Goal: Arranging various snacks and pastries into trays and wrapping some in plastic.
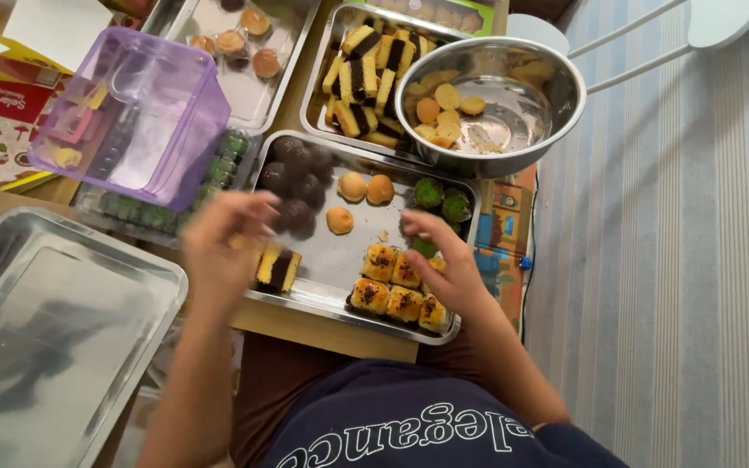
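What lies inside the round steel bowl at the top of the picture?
Small round golden biscuits lie along the far side of the steel bowl, with crumbs on its bare bottom. The near wall hides its nearest inside edge.

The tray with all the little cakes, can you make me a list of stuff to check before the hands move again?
1. Left hand free of the striped cake slice: cannot tell, the hand is blurred and covers part of it.
2. Right hand by the green cakes: ok, its fingers are right beside them.
3. Bare room on the tray: ok, the middle shows bare metal.
4. Square yellow pastries in tidy rows: ok.
5. Steel bowl sitting flat: not ok, it rests across two tray edges.
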